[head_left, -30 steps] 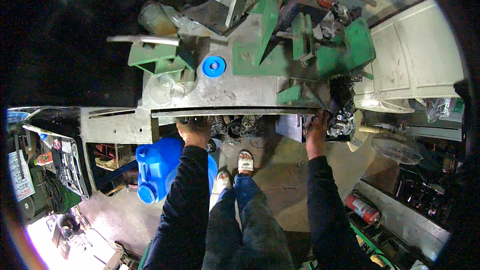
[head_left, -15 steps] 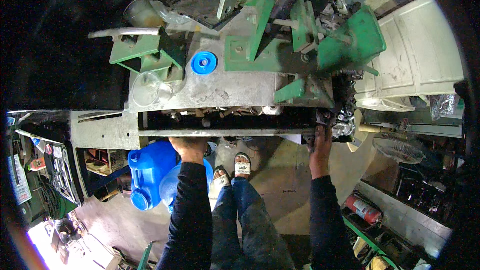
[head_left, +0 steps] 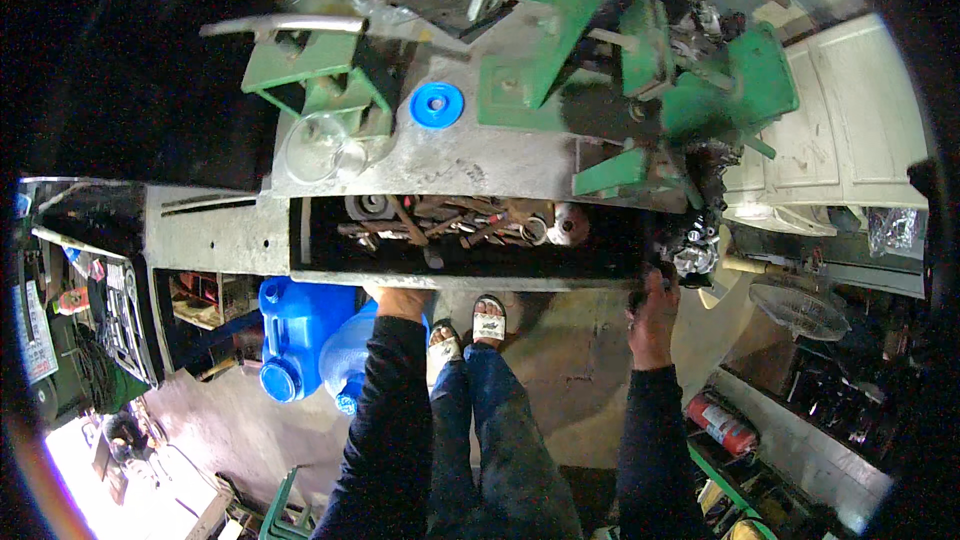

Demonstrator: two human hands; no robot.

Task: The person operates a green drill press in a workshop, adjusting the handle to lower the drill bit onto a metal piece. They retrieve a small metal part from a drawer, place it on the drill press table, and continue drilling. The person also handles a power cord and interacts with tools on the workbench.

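Observation:
A long dark drawer [head_left: 470, 282] stands pulled out from under the grey workbench top [head_left: 400, 165]. Rusty wrenches and other metal tools [head_left: 445, 223] lie heaped in it, with a round metal part [head_left: 568, 226] at their right. My left hand [head_left: 400, 302] grips the front panel from below, left of its middle; its fingertips are hidden beneath the edge. At the right end, my right hand [head_left: 654, 315] is closed round the drawer's front corner, its fingers partly in shadow.
On the bench stand a green metal stand [head_left: 305, 75], a clear plastic container [head_left: 318, 148], a blue lid [head_left: 437, 106] and a large green machine frame [head_left: 625, 105]. Blue jugs [head_left: 300, 325] sit on the floor left of my legs. A fire extinguisher [head_left: 722, 425] lies at the right.
The drawer has come farther out toward me, and far more of the tools inside now shows. Both hands have stayed on its front. The whole view has shifted a little.

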